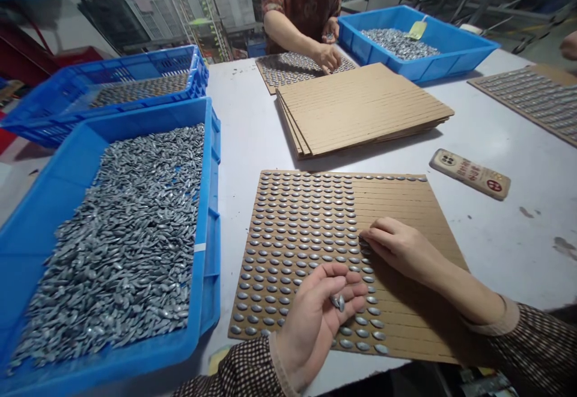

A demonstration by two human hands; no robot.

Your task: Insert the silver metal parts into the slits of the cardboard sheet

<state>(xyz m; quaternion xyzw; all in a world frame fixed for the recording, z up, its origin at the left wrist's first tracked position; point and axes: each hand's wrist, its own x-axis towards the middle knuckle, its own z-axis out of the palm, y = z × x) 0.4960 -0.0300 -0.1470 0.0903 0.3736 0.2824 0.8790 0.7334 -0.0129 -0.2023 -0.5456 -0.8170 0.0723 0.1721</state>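
Observation:
A slotted cardboard sheet lies in front of me, its left half filled with rows of small oval metal pieces. My left hand hovers over the sheet's near edge, fingers curled around a few loose metal pieces. My right hand rests on the sheet at the end of a filled row, fingertips pinched together on a piece at the slot. A blue bin heaped with the same grey pieces stands at my left.
A stack of bare slotted cardboard sheets lies beyond mine. A phone lies to the right. Across the white table another person's hands work on a filled sheet beside a second blue bin. Another blue crate sits far left.

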